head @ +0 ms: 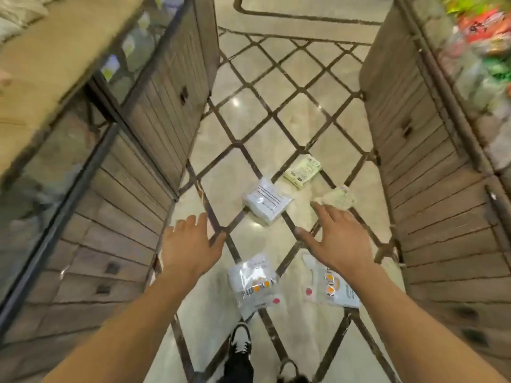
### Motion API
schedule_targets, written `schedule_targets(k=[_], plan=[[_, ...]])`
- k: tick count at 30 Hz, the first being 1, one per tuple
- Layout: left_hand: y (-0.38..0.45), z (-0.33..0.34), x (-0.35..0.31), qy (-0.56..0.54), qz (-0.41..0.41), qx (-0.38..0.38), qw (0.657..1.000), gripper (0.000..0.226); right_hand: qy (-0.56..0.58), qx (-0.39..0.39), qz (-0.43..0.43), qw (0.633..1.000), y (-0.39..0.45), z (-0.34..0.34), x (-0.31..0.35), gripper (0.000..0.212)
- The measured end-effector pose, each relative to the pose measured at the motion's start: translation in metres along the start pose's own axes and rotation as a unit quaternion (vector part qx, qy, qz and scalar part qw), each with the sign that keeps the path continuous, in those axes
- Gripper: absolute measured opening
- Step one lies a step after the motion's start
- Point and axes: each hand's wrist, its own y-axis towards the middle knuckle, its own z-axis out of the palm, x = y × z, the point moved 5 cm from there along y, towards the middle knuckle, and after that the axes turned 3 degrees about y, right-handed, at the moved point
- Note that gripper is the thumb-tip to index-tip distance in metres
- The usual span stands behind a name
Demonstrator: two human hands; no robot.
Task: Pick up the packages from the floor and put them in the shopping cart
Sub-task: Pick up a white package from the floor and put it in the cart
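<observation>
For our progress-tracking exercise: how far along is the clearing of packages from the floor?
Done: nothing visibly; no cart is in view. In hand: nothing; the left hand and right hand hover open. Left: five packages on the floor, including a white package and a pale green package.

Bright, even indoor light falls from above; small white glare spots sit on the glossy floor (235, 102). Motion blur smears the shelves (481, 37) at both edges, and wide-angle distortion bends their lines outward.

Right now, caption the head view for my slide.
Both hands, left and right, reach empty over five packages on the aisle floor; no cart visible.
</observation>
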Motion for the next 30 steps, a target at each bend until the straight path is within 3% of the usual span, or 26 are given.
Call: schedule_targets(k=[5,12,17,20,23,25,30], plan=[[0.05,0.136,-0.016,-0.04,-0.047,0.077,0.995,0.071,0.053,0.081,0.002,0.995,0.074,0.143,-0.012,0.078],[0.102,0.379,-0.056,-0.113,-0.143,0.182,0.966,0.074,0.093,0.182,0.005,0.979,0.139,0.399,-0.05,0.075],[0.139,0.536,-0.061,-0.158,-0.177,0.231,0.944,0.08,0.037,0.24,-0.013,0.97,0.174,0.557,-0.087,0.092],[0.154,0.614,-0.048,-0.215,-0.234,0.249,0.915,0.092,0.065,0.248,0.035,0.966,0.19,0.628,-0.106,0.105],[0.156,0.669,-0.043,-0.3,-0.267,0.227,0.887,0.096,0.124,0.255,0.07,0.956,0.196,0.677,-0.118,0.111],[0.158,0.688,-0.045,-0.368,-0.267,0.17,0.874,0.095,0.193,0.245,0.065,0.948,0.197,0.698,-0.116,0.107],[0.213,0.695,-0.04,-0.502,-0.281,0.023,0.818,0.083,0.388,0.147,0.092,0.905,0.242,0.711,-0.104,0.048]])
